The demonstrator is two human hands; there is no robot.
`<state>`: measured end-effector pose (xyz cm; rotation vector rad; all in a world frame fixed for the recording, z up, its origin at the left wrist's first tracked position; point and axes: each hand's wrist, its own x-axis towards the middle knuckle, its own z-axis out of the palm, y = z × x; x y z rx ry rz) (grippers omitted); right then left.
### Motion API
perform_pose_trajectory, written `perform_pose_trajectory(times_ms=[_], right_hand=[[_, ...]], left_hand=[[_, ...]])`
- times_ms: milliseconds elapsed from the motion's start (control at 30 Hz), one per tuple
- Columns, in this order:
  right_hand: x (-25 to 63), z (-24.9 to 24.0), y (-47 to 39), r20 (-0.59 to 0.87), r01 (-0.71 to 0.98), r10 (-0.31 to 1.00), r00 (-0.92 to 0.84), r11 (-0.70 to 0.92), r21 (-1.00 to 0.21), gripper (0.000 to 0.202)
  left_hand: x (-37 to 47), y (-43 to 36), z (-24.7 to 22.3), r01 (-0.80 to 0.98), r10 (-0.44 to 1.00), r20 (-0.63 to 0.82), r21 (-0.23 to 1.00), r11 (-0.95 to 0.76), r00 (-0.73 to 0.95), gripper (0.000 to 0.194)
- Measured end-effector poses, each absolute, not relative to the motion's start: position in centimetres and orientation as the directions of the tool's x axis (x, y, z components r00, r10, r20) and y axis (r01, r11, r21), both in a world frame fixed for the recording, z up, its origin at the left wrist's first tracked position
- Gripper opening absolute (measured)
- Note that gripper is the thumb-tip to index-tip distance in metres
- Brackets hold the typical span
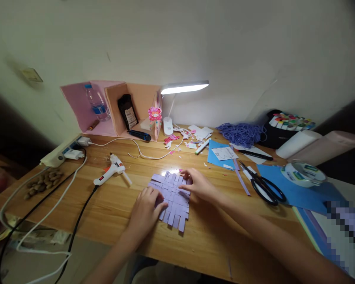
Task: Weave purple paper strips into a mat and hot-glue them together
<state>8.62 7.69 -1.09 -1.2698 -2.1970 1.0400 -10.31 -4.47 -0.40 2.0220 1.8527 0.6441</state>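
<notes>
A mat woven from purple paper strips (174, 199) lies flat on the wooden table, its strip ends sticking out unevenly along the edges. My left hand (146, 205) is at its left side, fingers curled at the edge and thumb resting on top. From the right, my right hand (198, 185) bends over the upper right edge, with thumb and fingers pinching the strip ends there. The fingers partly cover both edges. Left of the mat, a white hot glue gun (110, 171) with a glue stick in it rests on the table.
Black-handled scissors (263, 185), a tape roll (303, 173) and blue paper (313, 189) are to the right. Behind stand a lit desk lamp (168, 125), paper scraps (199, 132) and purple yarn (239, 133). Cables run from a power strip (57, 156) at the left.
</notes>
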Motion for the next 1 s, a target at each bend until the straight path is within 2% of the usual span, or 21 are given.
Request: perform_pose_trajectory(times_ms=[67, 133, 233, 300, 367, 433, 500, 567, 633, 733, 900, 1000], right_hand=[[8.4, -1.4, 8.7, -0.095, 0.553, 0.842, -0.531, 0.259, -0.792, 0.046], [8.5, -1.7, 9.2, -0.154, 0.529, 0.812, -0.563, 0.211, -0.822, 0.035], [9.1, -1.6, 9.3, -0.192, 0.475, 0.766, -0.613, 0.163, -0.865, 0.016], [9.7, -1.2, 8.9, -0.176, 0.438, 0.760, -0.626, 0.156, -0.885, 0.012], [10.3, -0.6, 8.1, -0.128, 0.411, 0.775, -0.619, 0.180, -0.894, 0.015], [10.4, -0.1, 7.1, -0.065, 0.384, 0.774, -0.630, 0.238, -0.892, 0.018], [10.1, 0.1, 6.0, 0.051, 0.347, 0.729, -0.683, 0.385, -0.855, 0.024], [9.4, -0.2, 5.3, 0.187, 0.318, 0.659, -0.728, 0.567, -0.760, 0.029], [8.4, -0.8, 4.8, 0.243, 0.328, 0.647, -0.723, 0.631, -0.703, 0.024], [7.3, -1.8, 4.7, 0.229, 0.353, 0.688, -0.688, 0.594, -0.723, 0.014], [7.2, -2.0, 5.1, 0.209, 0.347, 0.732, -0.649, 0.529, -0.775, 0.015], [8.3, -1.1, 6.0, 0.177, 0.317, 0.787, -0.591, 0.428, -0.846, 0.012]], left_hand=[[-10.3, -4.2, -0.6, 0.858, 0.994, 0.101, 0.504, -0.096, 0.052, 0.009], [-10.4, -4.2, -0.6, 0.853, 0.993, 0.105, 0.511, -0.106, 0.060, 0.010], [-10.4, -4.2, 0.1, 0.766, 0.988, 0.131, 0.626, -0.147, 0.082, 0.011], [-10.5, -4.1, 0.7, 0.652, 0.983, 0.170, 0.738, -0.173, 0.068, 0.013], [-10.9, -4.0, 0.9, 0.551, 0.973, 0.221, 0.820, -0.152, -0.060, 0.015], [-11.3, -3.9, 0.4, 0.528, 0.922, 0.269, 0.845, -0.086, -0.279, 0.019], [-11.7, -3.8, -0.7, 0.572, 0.862, 0.273, 0.820, 0.023, -0.426, 0.041], [-12.0, -3.8, -2.0, 0.640, 0.881, 0.209, 0.758, 0.129, -0.425, 0.072], [-12.1, -3.8, -2.9, 0.706, 0.916, 0.145, 0.684, 0.181, -0.375, 0.085], [-12.1, -3.4, -3.0, 0.754, 0.935, 0.121, 0.629, 0.189, -0.334, 0.080], [-12.4, -2.8, -2.0, 0.779, 0.952, 0.081, 0.598, 0.190, -0.294, 0.074], [-12.3, -2.7, -1.6, 0.816, 0.958, 0.078, 0.546, 0.190, -0.275, 0.070]])
